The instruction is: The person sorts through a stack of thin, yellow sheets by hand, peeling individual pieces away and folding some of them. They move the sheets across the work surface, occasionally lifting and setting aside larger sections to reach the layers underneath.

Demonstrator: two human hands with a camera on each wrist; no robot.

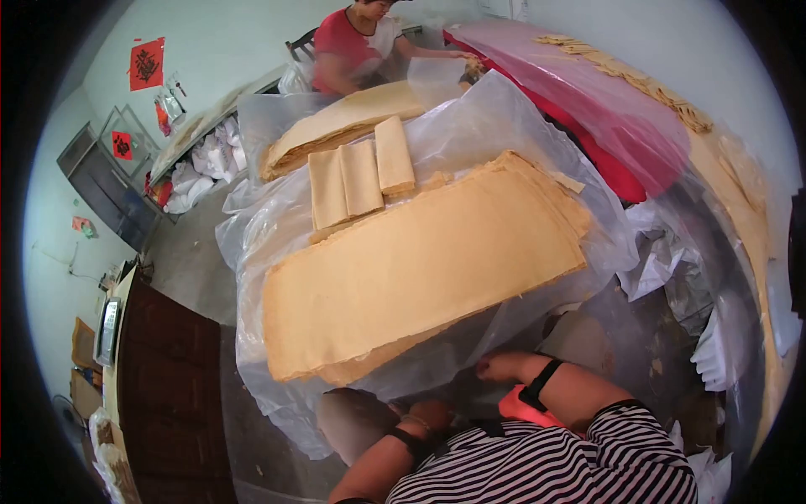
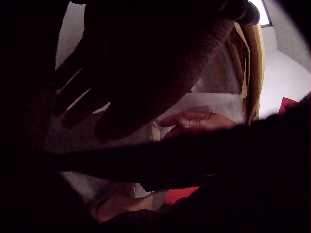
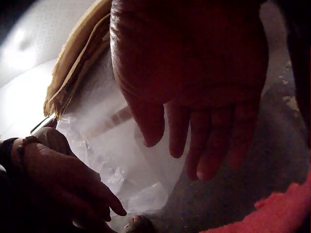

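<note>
the large stack of tan sheets (image 1: 428, 269) lies on clear plastic sheeting (image 1: 504, 109); off its near edge hang the left hand (image 1: 432, 416) and right hand (image 1: 495, 367), both empty, fingers loosely straight. beyond the stack are folded tan sheets (image 1: 327, 189), a second pile (image 1: 344, 126) and a person (image 1: 340, 50).

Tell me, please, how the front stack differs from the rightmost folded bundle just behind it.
Size: the front stack is far larger and broader; the bundle is small and narrow.
Pose: the front stack's long side runs across the view, while the bundle's points away from the camera wearer.
Edges: the front stack's are ragged and uneven; the bundle's look straighter.
Shared: both are tan and lie over plastic.
</note>
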